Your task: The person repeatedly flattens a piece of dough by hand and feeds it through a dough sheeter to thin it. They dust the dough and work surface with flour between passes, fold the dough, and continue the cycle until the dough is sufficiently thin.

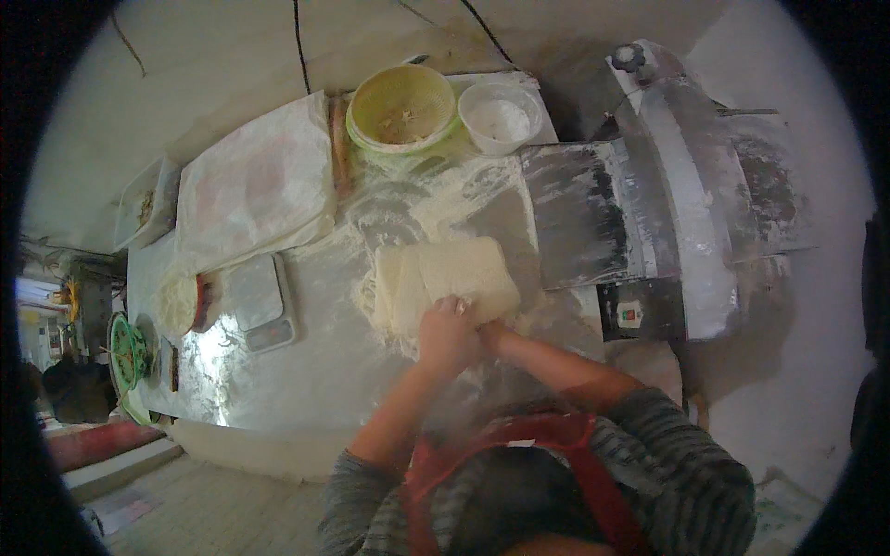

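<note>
A pale, folded slab of dough [462, 267] lies on the floured metal worktop [334, 368] in front of me. Its layers overlap, and a crease runs down its left part. My left hand [448, 337] is at the slab's near edge, its fingers curled onto the dough. Close beside it, my right hand [492, 338] touches the same edge near the lower right corner. The right fingers are mostly hidden behind my left hand and the dough. Loose flour [445, 201] is spread over the metal beyond the slab.
A dough sheeter [688, 181] with a floured metal tray [573, 215] stands to the right. Behind the dough are a yellow colander [403, 104] and a white tub of flour [500, 118]. A digital scale [263, 299], a round container [179, 304] and a cloth-covered stack [257, 181] are leftward.
</note>
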The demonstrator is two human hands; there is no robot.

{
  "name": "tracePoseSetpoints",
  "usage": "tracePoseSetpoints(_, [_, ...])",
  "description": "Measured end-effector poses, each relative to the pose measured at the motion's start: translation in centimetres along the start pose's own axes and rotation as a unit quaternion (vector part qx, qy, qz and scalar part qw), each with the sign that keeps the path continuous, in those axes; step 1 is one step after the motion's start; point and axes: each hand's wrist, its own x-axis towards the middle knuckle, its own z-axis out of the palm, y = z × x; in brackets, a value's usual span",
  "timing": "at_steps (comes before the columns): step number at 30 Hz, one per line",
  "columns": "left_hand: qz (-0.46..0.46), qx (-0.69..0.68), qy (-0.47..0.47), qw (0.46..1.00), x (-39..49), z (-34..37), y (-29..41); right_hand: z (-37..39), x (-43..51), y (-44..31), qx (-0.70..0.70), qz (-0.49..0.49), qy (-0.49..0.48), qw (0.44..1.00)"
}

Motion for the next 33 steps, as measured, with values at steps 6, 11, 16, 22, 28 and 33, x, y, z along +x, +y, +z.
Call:
tracePoseSetpoints(6, [-0.041,-0.101,0.086,0.990,-2.0,1.5,-1.9,-4.3,-4.0,-1.6,0.207,-0.115,0.168,0.957])
tracePoseSetpoints(11, [-0.039,-0.043,0.269,0.961,2.1,0.9,-2.4,-8.5,0.9,-2.7,-0.230,-0.099,0.304,0.919])
tracePoseSetpoints(16, [-0.039,0.002,0.187,0.982,1.3,1.5,-4.6,-5.0,3.6,-5.2,-0.211,-0.067,0.255,0.941])
tracePoseSetpoints(22, [-0.004,0.016,0.163,0.987,3.7,1.7,-9.9,-5.5,7.5,-5.8,-0.208,-0.020,0.273,0.939])
tracePoseSetpoints(28, [-0.036,-0.009,0.218,0.975,5.3,1.9,-11.7,-6.8,7.9,-5.7,-0.168,-0.030,0.317,0.933])
tracePoseSetpoints(33, [-0.277,-0.297,0.235,0.883,2.8,3.0,-13.9,-4.6,2.7,-1.6,0.008,0.012,0.499,0.866])
